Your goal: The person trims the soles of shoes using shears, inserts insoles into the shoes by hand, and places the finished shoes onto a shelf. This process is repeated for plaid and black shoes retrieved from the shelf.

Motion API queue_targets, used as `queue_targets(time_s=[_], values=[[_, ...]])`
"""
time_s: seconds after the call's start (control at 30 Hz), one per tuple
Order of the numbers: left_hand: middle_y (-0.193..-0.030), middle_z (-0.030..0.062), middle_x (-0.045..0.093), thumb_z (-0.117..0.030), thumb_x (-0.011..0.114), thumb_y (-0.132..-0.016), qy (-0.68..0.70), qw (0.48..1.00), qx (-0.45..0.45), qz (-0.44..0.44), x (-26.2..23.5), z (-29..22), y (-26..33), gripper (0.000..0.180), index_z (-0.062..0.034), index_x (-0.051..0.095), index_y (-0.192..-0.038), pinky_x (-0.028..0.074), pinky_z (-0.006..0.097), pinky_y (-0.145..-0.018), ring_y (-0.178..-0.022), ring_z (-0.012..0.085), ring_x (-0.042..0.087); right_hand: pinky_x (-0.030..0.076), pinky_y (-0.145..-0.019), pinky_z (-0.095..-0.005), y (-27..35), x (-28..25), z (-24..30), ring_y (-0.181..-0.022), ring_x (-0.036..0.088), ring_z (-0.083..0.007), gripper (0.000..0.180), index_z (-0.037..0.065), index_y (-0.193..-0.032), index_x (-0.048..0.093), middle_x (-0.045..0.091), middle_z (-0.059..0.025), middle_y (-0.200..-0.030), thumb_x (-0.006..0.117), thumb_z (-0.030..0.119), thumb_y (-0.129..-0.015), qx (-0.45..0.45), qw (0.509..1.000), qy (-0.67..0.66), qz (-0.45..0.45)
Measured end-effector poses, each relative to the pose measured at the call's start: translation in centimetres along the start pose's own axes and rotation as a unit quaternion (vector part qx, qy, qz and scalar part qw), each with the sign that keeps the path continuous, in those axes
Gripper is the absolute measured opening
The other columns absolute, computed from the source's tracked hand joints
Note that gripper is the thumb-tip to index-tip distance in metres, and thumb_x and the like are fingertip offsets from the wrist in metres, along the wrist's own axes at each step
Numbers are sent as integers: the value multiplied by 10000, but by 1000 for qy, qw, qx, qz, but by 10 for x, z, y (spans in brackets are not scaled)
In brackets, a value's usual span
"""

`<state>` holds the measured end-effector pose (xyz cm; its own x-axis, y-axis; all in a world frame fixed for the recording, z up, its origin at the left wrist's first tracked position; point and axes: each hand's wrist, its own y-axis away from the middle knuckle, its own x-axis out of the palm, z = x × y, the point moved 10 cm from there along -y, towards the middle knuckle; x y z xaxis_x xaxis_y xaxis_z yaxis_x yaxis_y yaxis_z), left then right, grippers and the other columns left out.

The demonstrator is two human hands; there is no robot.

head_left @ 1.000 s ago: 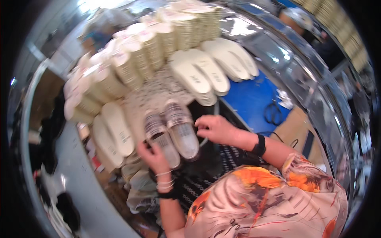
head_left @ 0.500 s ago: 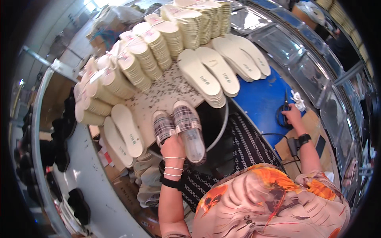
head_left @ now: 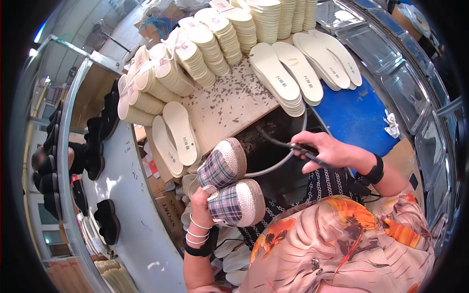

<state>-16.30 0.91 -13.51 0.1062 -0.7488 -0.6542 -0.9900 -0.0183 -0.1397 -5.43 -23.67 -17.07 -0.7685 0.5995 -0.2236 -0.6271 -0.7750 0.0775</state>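
In the head view we face a workbench [head_left: 229, 105] scattered with small dark bits, with stacks of pale insoles [head_left: 205, 44] fanned from nine to one o'clock. Our left hand [head_left: 202, 200], at seven o'clock, grasps a pair of plaid slippers [head_left: 229, 188] with woven toes. Our right hand [head_left: 327, 151], at three o'clock, clenches a thin dark tool [head_left: 283, 144] over the round black basin [head_left: 273, 141].
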Motion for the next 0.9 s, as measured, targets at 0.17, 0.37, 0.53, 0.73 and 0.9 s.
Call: queue_targets(time_s=[0.17, 0.37, 0.53, 0.73, 0.9], values=[[-887, 160, 631, -102, 662, -675, 2, 1000, -19, 24, 1, 15, 25, 232, -15, 636, -889, 480, 339, -705, -809, 320, 612, 494, -686, -353, -22, 17, 67, -810, 584, -275, 616, 69, -1106, 545, 572, -117, -864, 791, 309, -595, -161, 950, 266, -33], [-895, 172, 623, -95, 632, -700, 19, 998, -32, 54, 10, 27, 26, 227, -13, 630, -912, 477, 359, -717, -829, 338, 603, 495, -610, -359, -29, 31, 44, -706, 600, -293, 535, 90, -1081, 569, 582, -100, -796, 760, 314, -634, -130, 937, 323, -22], [-928, 174, 626, -89, 586, -746, -15, 998, -24, 59, 24, 40, 19, 237, -35, 623, -973, 482, 367, -706, -845, 353, 604, 492, -620, -356, -22, 31, 5, -729, 610, -293, 509, 89, -1069, 574, 599, -109, -827, 745, 334, -656, -38, 958, 285, 7], [-958, 170, 629, -68, 598, -750, 5, 998, -56, 28, 20, 53, 9, 245, -38, 622, -993, 488, 350, -723, -869, 346, 615, 494, -701, -371, -6, 43, 25, -821, 601, -303, 578, 71, -1095, 551, 600, -115, -901, 755, 359, -638, -101, 965, 239, 44], [-935, 178, 626, -77, 606, -753, -32, 997, -64, 12, 14, 54, 1, 245, -35, 620, -994, 485, 350, -727, -875, 350, 611, 508, -614, -370, -13, 36, 11, -718, 614, -310, 474, 67, -1040, 573, 614, -123, -795, 738, 310, -667, -68, 955, 286, 24]])
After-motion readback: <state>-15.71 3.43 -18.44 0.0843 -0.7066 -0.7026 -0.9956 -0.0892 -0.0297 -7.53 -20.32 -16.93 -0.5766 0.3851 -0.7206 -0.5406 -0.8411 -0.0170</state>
